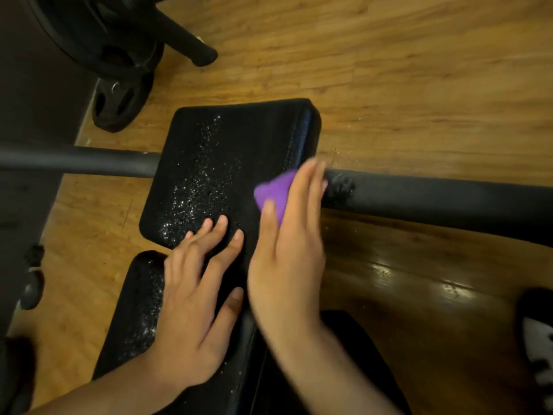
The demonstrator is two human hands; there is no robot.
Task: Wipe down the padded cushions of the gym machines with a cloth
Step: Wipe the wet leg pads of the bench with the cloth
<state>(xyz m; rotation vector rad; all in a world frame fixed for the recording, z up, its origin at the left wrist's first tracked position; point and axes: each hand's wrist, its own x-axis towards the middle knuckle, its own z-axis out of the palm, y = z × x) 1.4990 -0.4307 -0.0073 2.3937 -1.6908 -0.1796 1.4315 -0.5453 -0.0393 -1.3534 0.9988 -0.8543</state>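
Purple cloth (273, 193) lies pinned under the flat fingers of the right hand (288, 250), at the right edge of the far cushion (233, 139). A dark frame tube (434, 202) runs off to the right of those fingertips. The right fingers are straight and close together and the thumb lies along the left side. Nothing is gripped; the cloth is only pressed down, with a fold showing left of the fingers.

Just left of it, the left hand (194, 295) rests palm down with its fingers spread and straight, holding nothing. Its heel is on the near cushion (134, 310) and its fingertips are on the far one, bridging the gap between them. Both forearms come up from the bottom of the view, the right one slanting in from the right with the wrist nearly straight.

Spray droplets (194, 187) speckle a band beyond and left of the left fingertips, and more sit left of the left wrist, so most of the wiping seems undone. The cloth should probably sweep leftward through that band under even, flat pressure, in overlapping strokes. The side edge under the right fingers and the seam between the cushions need a pass too. The left hand will have to lift for the patch beneath it. A small cloth held only by pressure may slip out, so curling the fingers over its edge would likely help.
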